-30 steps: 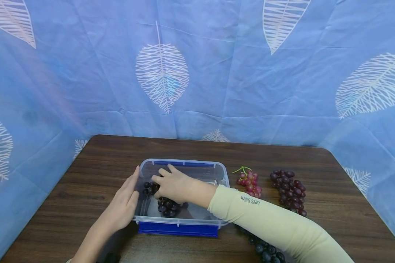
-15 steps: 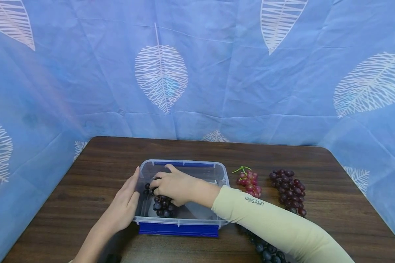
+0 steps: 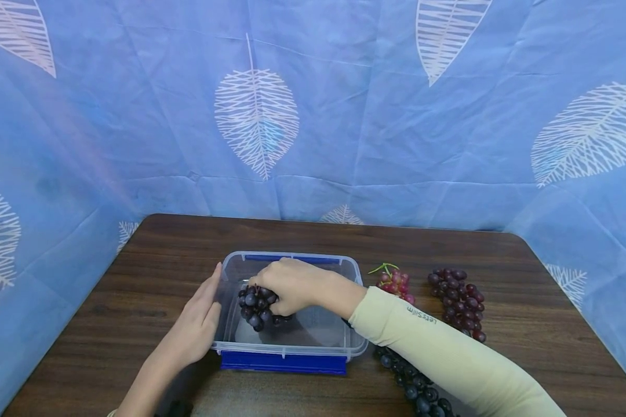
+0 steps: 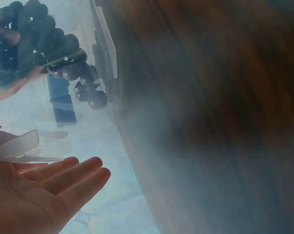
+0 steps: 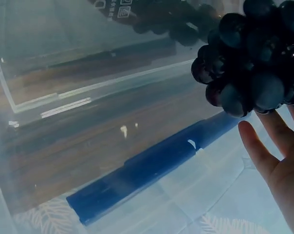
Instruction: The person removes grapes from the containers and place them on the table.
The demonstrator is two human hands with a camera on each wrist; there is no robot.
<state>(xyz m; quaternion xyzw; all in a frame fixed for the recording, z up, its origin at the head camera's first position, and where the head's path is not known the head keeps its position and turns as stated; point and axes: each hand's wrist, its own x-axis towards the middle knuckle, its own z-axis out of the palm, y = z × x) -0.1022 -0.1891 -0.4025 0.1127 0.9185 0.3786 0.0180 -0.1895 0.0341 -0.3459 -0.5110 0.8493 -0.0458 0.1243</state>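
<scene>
My right hand point(image 3: 297, 284) is inside a clear plastic container point(image 3: 320, 333), its fingers gripping a bunch of dark grapes point(image 3: 255, 307). In the right wrist view the grape bunch point(image 5: 254, 58) hangs at the fingers, over the container's clear wall. Outside the container, my left hand point(image 3: 194, 321) rests along the left wall with straight fingers. The left wrist view shows that hand point(image 4: 49, 195) with extended fingers, and dark grapes point(image 4: 35, 39) seen through the plastic. Part of the bunch is hidden under the right hand.
Blue latch flaps point(image 3: 284, 364) line the container's long sides. To its right lie a pink-red grape bunch point(image 3: 393, 282), a dark red bunch point(image 3: 459, 304) and a black bunch point(image 3: 417, 385), partly behind the right sleeve point(image 3: 443, 347). A blue leaf-print cloth point(image 3: 313, 116) hangs behind the table.
The spread right fingers have curled round the dark grapes, and the hand has shifted right and raised its wrist. The grapes have moved with it. The left hand stays in place.
</scene>
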